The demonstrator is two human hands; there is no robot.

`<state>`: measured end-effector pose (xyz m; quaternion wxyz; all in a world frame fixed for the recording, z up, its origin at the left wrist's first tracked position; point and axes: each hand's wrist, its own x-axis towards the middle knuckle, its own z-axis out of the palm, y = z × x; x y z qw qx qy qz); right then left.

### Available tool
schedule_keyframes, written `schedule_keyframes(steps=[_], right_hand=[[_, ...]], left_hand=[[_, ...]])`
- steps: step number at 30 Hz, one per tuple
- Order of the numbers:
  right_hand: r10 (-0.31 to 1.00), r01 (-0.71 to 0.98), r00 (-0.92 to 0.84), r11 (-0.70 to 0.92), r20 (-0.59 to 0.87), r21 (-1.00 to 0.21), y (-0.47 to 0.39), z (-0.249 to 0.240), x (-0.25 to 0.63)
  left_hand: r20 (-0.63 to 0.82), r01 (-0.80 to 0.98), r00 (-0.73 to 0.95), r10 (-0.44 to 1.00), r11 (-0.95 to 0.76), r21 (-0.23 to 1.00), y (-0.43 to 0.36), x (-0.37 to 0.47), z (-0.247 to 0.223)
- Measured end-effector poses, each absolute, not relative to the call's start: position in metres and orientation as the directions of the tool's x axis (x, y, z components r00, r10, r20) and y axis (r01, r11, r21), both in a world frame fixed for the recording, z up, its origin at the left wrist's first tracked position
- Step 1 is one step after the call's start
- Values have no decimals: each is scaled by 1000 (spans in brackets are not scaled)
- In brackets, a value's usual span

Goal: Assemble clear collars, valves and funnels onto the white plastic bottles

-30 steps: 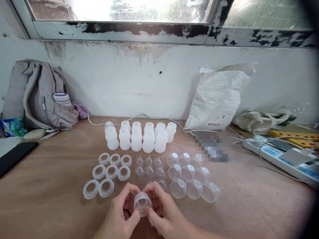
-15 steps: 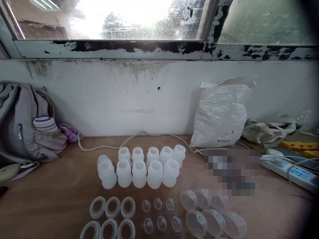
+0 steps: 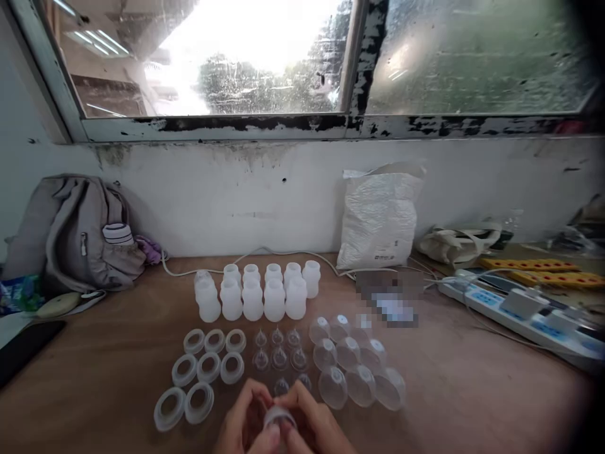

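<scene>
Translucent ring-shaped piece [image 3: 280, 416] pinched between the fingers and thumbs of both hands: left hand [image 3: 243, 421] closed on one side of it, right hand [image 3: 319, 421] on the other, thumbs pressed to its near side. Lower part of piece hidden by the thumbs. Clear teats [image 3: 280, 358] set out just beyond the grip; loose rings [image 3: 231, 381] laid to its left, clear domes [image 3: 333, 389] to its right. White bottles [image 3: 253, 301] stood farther off, behind the teats.
</scene>
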<state>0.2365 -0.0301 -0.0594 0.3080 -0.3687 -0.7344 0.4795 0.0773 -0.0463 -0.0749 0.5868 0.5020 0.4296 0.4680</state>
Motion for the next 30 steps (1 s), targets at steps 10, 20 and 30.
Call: schedule_keyframes(steps=[10,20,30], right_hand=[[857,132,-490,254,159,-958,-35,-46,221],[891,233,-411,304,190,-924,-39,-45,224],[854,127,-421,389,305,-913,-42,-44,224]], left_hand=[[-27,-40,160,987,34,999,-53,82,-51],[48,133,230,972,-80,988,-49,83,-52],[123,48,242,963,-138,989,-58,77,-43]])
